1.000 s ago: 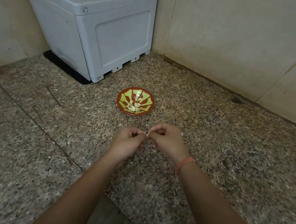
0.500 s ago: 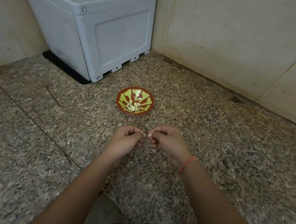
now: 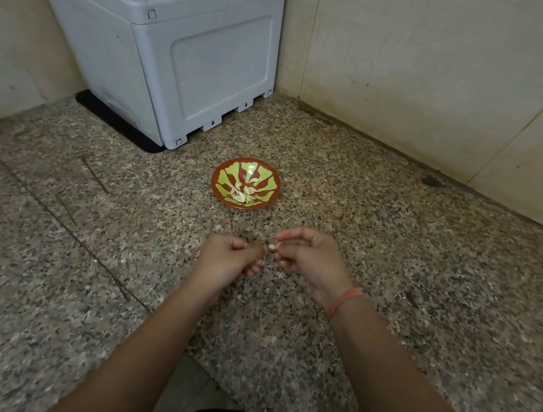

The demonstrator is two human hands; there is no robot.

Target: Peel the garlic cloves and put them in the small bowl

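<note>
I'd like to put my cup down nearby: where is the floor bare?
Bare speckled granite floor lies right of the red-and-green patterned small bowl up to the beige wall, and left of it below the grey plastic box. It is crowded between bowl and hands, where the right hand holds a garlic clove.

garlic clove: mostly hidden by fingers | bowl contents: too small to count

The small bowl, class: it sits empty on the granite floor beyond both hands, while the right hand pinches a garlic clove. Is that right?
Not quite. The head view shows the small bowl is not empty: several pale peeled cloves lie in it. The rest holds: it sits on the granite floor beyond both hands, and the right hand pinches a garlic clove.
</note>
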